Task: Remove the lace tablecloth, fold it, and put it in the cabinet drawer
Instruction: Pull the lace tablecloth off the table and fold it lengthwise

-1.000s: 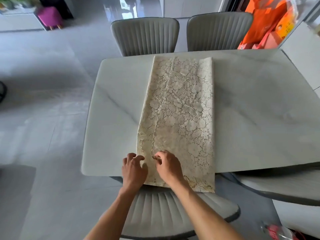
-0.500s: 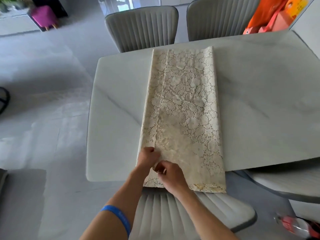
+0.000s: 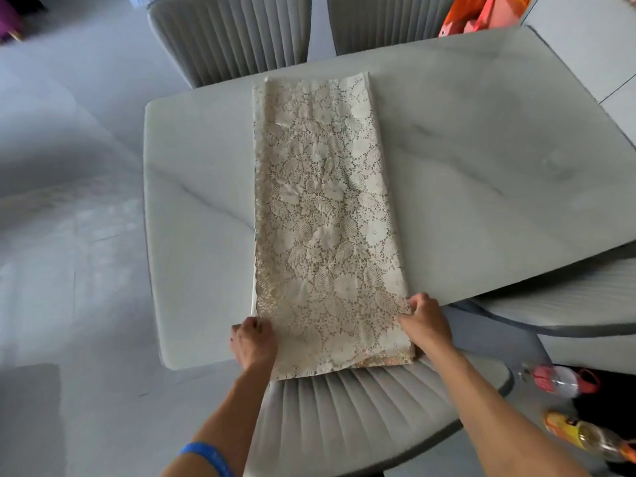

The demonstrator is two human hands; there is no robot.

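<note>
Folded lace tablecloth point(image 3: 327, 215) gripped at its near end.
Left hand point(image 3: 254, 344) clutches the near-left edge; right hand point(image 3: 426, 321) pinches the near-right edge, fingers curled.

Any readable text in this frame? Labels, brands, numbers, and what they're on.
None can be read.
Blue wristband: marks, if any, too blurred.
Bottles on the floor: coloured labels, too blurred.
Orange bags: a yellow patch, no legible print.
Lace tablecloth: floral pattern only.
</note>
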